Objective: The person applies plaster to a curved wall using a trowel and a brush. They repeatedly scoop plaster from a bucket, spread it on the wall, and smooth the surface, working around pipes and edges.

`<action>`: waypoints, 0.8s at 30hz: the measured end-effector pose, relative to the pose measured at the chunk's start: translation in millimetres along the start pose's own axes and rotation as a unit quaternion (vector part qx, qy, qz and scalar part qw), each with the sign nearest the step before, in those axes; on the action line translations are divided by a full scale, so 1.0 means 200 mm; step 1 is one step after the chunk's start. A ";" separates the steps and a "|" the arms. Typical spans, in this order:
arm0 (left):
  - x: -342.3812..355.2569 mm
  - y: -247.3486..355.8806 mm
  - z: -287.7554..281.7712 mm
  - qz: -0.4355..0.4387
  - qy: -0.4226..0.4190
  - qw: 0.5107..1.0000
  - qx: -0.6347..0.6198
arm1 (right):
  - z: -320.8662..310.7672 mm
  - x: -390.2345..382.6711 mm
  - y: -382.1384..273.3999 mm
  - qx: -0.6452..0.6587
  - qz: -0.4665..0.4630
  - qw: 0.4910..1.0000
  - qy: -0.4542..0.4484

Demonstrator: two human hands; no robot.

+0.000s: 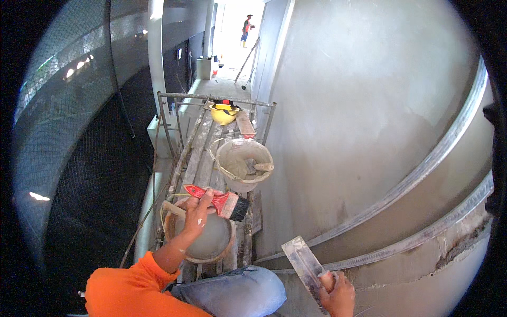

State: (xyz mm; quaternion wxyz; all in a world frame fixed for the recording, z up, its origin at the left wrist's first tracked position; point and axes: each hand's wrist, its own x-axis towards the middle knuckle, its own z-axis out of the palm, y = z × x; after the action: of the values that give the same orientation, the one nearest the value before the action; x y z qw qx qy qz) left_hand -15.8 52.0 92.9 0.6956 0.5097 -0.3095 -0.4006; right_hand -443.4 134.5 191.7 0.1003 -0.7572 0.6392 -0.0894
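My left hand (pixel 197 211) is closed on the red handle of a wide paintbrush (pixel 224 205) with black bristles, held above a round bucket of greyish water (pixel 211 243). A wooden handle leans over that bucket's left rim. Low on the right, my right hand (pixel 338 296) grips the handle of a flat rectangular plastering trowel (pixel 305 262), its blade pointing up and left near the wall. Past the water bucket stands a pale bucket (pixel 243 183) with mortar smeared inside and a small wooden-handled trowel (pixel 262 167) in it.
The buckets stand on a narrow plank scaffold (pixel 196 150) with a metal end rail (pixel 182 95). A yellow hard hat (pixel 224 115) and a wooden float (pixel 245 124) lie at its far end. The plastered wall (pixel 369 105) rises right; dark netting (pixel 100 174) hangs left. A distant person (pixel 246 30) stands beyond.
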 end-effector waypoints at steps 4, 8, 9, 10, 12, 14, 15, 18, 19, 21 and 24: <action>0.07 -0.01 -0.06 0.009 0.011 1.000 0.002 | 0.20 0.05 0.01 -0.032 -0.010 0.999 0.020; 0.10 -0.03 -0.07 0.014 0.028 1.000 0.005 | 0.31 0.05 0.04 -0.042 -0.001 0.998 -0.048; 0.10 -0.04 -0.07 0.017 0.023 1.000 0.003 | 0.32 0.04 0.04 -0.042 0.020 0.997 -0.065; 0.10 -0.06 -0.07 0.017 0.022 1.000 0.000 | 0.32 0.04 0.04 -0.043 0.042 0.995 -0.082; 0.09 -0.08 -0.07 0.018 0.018 1.000 0.010 | 0.30 0.03 0.04 -0.042 0.050 0.993 -0.097; 0.09 -0.10 -0.08 0.020 0.016 0.999 0.032 | 0.27 0.03 0.03 -0.036 0.027 0.994 -0.095; 0.09 -0.10 -0.08 0.036 0.016 0.998 0.039 | 0.26 0.03 0.02 -0.024 0.039 0.995 -0.093; 0.11 -0.09 -0.10 0.079 0.022 0.994 0.076 | 0.24 0.02 0.01 0.013 0.068 0.993 -0.092; 0.12 -0.08 -0.10 0.086 0.025 0.991 0.101 | 0.24 0.02 0.01 0.025 0.074 0.993 -0.092; 0.13 -0.05 -0.10 0.114 0.039 0.985 0.123 | 0.25 0.02 0.02 0.041 0.082 0.992 -0.087; 0.12 -0.01 -0.09 0.159 0.077 0.975 0.134 | 0.29 0.03 0.06 0.038 0.088 0.991 -0.094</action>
State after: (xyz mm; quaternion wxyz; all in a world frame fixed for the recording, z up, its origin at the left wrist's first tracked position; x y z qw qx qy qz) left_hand 11.5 38.7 86.6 0.6974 0.5719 -0.3829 -0.1999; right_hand -438.6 128.3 132.6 0.1959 -0.6988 0.6871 -0.0332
